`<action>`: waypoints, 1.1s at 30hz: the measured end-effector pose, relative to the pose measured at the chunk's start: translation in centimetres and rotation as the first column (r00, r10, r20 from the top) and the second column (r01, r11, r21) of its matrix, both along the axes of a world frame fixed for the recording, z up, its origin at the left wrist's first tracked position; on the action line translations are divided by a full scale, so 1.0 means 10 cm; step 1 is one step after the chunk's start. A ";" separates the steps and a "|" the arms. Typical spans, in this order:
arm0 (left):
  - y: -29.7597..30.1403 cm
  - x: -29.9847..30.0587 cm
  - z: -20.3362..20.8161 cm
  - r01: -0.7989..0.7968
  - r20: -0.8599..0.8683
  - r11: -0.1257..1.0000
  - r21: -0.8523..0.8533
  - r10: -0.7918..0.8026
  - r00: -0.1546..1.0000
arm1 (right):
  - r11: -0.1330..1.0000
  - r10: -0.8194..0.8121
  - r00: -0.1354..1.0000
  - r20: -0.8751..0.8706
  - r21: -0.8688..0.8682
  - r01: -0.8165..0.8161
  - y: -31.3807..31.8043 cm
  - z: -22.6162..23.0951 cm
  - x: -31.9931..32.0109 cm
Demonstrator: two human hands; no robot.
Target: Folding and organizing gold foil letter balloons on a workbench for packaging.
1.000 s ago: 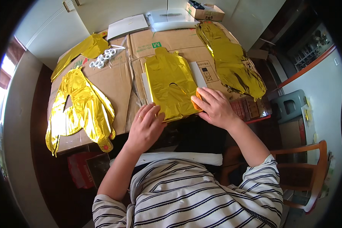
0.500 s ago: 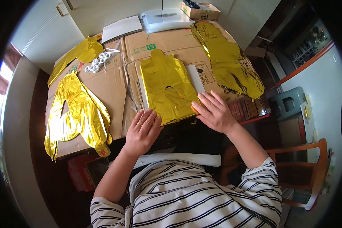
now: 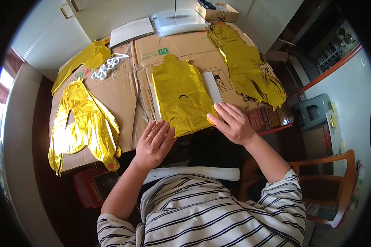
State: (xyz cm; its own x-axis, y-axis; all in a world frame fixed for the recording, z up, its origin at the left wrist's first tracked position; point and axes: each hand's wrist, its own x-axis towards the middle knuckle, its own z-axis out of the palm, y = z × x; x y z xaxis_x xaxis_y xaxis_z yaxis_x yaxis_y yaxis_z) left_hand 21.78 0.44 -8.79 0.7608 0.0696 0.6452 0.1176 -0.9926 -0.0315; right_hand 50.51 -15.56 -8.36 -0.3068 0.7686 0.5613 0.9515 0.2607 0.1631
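Observation:
A gold foil balloon (image 3: 179, 86), deflated and folded into a flat oblong, lies before me on a white sheet (image 3: 212, 87). My left hand (image 3: 154, 142) rests at its near left corner, fingers stretched out flat on the foil's edge. At the near right corner is my right hand (image 3: 233, 125), its fingers extended and thumb apart, touching the foil's border. A small orange spot (image 3: 210, 118) shows beside the right thumb. Neither hand grips anything that I can see. The foil under my fingertips is hidden.
Flattened cardboard (image 3: 123, 92) covers the table. Another gold foil balloon (image 3: 84, 123) lies left, a further foil piece (image 3: 90, 55) behind it, beside white ribbon rolls (image 3: 105, 69). A gold foil stack (image 3: 247, 61) lies right. Clear plastic bags (image 3: 179, 24) and a small box (image 3: 218, 11) sit behind.
My right hand has shifted slightly toward me, and the foil near it has settled a little. My left hand stays almost in place.

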 end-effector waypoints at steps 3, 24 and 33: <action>0.00 -0.01 0.00 0.014 0.016 1.000 -0.004 -0.014 1.000 | 1.000 0.017 1.000 -0.014 0.002 -0.017 0.00 0.01 0.00; -0.02 -0.02 0.01 -0.009 0.056 1.000 -0.004 0.009 0.998 | 0.997 -0.014 0.998 -0.065 0.071 0.018 -0.04 -0.06 -0.09; -0.03 -0.02 0.01 0.000 0.069 1.000 0.008 0.000 0.998 | 0.996 0.002 0.997 -0.073 0.091 0.004 -0.06 -0.09 -0.07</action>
State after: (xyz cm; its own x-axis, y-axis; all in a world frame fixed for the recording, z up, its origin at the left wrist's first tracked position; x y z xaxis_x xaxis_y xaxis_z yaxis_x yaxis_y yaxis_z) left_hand 21.54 0.16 -8.67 0.7147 0.0645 0.6964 0.1197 -0.9923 -0.0309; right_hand 49.79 -16.11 -9.27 -0.2620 0.7138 0.6496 0.9620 0.2472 0.1163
